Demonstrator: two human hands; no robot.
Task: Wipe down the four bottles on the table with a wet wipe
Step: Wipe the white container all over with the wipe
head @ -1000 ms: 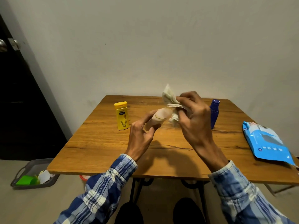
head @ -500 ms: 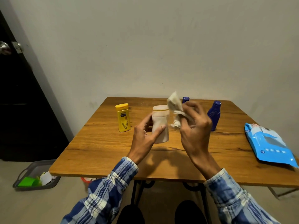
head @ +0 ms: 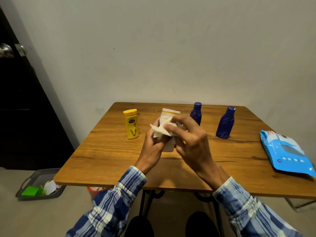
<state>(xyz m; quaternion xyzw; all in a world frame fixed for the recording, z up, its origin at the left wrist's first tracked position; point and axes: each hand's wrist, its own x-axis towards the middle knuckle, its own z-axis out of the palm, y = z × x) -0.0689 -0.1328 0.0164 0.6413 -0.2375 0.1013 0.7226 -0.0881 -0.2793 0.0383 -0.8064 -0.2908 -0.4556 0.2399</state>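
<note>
A cream bottle with a gold band stands upright at the middle of the wooden table. My left hand grips its left side. My right hand presses a crumpled white wet wipe against the bottle's front, hiding most of its body. A yellow bottle stands to the left. Two dark blue bottles stand behind and to the right, one near my right hand, the other farther right.
A blue pack of wet wipes lies at the table's right edge. A grey tray with green and white scraps sits on the floor at left, beside a dark door. A red bin shows under the table.
The cream bottle went from tilted to upright on the table. My right hand brought the wipe from beside the bottle's cap down onto its front.
</note>
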